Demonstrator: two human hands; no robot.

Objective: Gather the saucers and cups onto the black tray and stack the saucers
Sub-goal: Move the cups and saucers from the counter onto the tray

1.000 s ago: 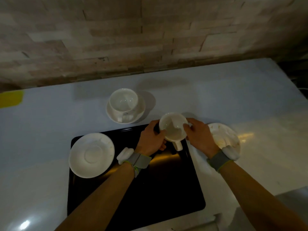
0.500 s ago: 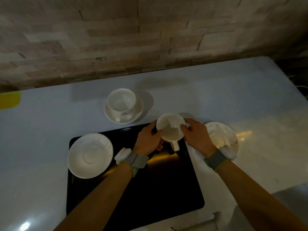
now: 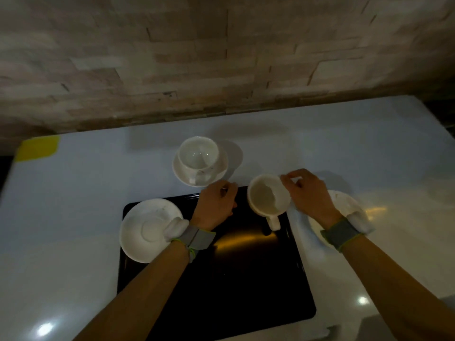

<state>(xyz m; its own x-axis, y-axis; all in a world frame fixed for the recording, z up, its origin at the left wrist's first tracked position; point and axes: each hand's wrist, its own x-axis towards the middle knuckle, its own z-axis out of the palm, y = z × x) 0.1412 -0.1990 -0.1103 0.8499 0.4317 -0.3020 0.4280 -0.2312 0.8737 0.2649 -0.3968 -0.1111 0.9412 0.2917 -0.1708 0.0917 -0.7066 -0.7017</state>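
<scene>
A white cup (image 3: 268,198) sits at the far right corner of the black tray (image 3: 221,286), handle toward me. My right hand (image 3: 307,193) grips its far right rim. My left hand (image 3: 216,203) hovers just left of the cup, fingers loosely curled, holding nothing. One white saucer (image 3: 147,230) lies on the tray's left edge, partly overhanging. A second cup (image 3: 198,157) stands on its saucer (image 3: 216,171) on the counter beyond the tray. Another saucer (image 3: 344,205) lies right of the tray, mostly hidden by my right wrist.
The white counter (image 3: 73,193) ends at a stone-tiled wall (image 3: 221,57) behind. A yellow patch (image 3: 38,148) marks the far left corner. The counter's right edge drops off at the far right.
My left hand has let go of the cup and pulled a little to the left. My right hand still holds the rim. The camera view has shifted.
</scene>
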